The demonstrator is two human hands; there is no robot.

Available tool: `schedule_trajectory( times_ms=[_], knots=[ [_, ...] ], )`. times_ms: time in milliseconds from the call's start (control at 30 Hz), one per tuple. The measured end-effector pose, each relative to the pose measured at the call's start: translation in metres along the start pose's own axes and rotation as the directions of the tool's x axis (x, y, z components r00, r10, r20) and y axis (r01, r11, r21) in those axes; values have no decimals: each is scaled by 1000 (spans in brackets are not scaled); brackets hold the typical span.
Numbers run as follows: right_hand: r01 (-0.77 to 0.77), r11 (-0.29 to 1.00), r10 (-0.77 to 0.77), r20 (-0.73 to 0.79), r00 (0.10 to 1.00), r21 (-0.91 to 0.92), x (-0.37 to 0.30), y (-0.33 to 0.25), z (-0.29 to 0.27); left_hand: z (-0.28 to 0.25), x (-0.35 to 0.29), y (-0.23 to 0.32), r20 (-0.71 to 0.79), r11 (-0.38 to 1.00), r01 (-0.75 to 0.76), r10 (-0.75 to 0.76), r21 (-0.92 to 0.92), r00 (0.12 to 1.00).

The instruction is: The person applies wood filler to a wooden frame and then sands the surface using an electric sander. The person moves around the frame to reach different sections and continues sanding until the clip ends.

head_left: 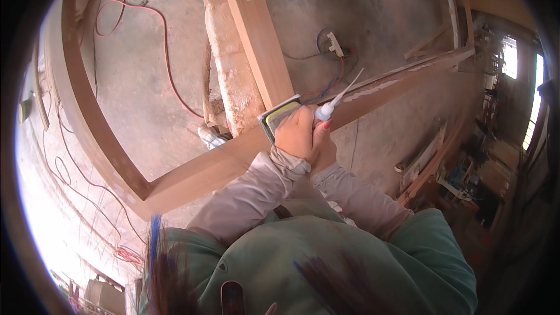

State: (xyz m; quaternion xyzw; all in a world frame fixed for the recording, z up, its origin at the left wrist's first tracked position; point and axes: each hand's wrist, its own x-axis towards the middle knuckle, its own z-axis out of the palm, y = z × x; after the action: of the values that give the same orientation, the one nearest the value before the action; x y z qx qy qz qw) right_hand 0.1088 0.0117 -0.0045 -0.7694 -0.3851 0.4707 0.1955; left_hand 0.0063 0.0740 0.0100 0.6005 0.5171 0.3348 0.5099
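Note:
My left hand point(294, 131) is closed on a flat pad with a dark edge and a yellow-green layer point(274, 118), which looks like a sanding block. It rests at the joint where an upright wooden beam point(256, 35) meets a crosswise beam point(204, 163). Right beside it, partly behind it, my right hand point(324, 150) is closed around a small white bottle with a long thin nozzle point(335, 104). That nozzle points up and to the right, over the beam. Pale filler-like smears point(373, 88) run along the beam's right part. Most of the bottle's body is hidden by my fingers.
The beams form a large wooden frame. Under the middle beam lies a rough whitish support point(230, 70). A red cord point(165, 52) loops over the concrete floor, and a white power strip point(335, 45) lies beyond. Timber point(431, 157) and tools point(464, 184) crowd the right side.

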Motion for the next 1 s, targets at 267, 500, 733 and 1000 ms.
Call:
schedule_trajectory(
  times_ms=[267, 500, 733, 1000],
  knots=[
    [378, 771, -396, 79, 915, -512, 101, -138, 6, -56, 132, -4, -173, 999, 7, 1, 46, 985],
    [411, 759, -462, 28, 887, -505, 184, -223, 24, -108, 248, -15, -270, 992, -5, 38, 125, 962],
    [390, 794, -437, 9, 899, -466, 215, -249, 17, -117, 297, -22, -338, 990, -83, 118, 118, 934],
    [293, 845, -329, -5, 944, -447, 163, -190, -7, -68, 222, 3, -154, 992, 9, 11, 130, 988]
  ],
)
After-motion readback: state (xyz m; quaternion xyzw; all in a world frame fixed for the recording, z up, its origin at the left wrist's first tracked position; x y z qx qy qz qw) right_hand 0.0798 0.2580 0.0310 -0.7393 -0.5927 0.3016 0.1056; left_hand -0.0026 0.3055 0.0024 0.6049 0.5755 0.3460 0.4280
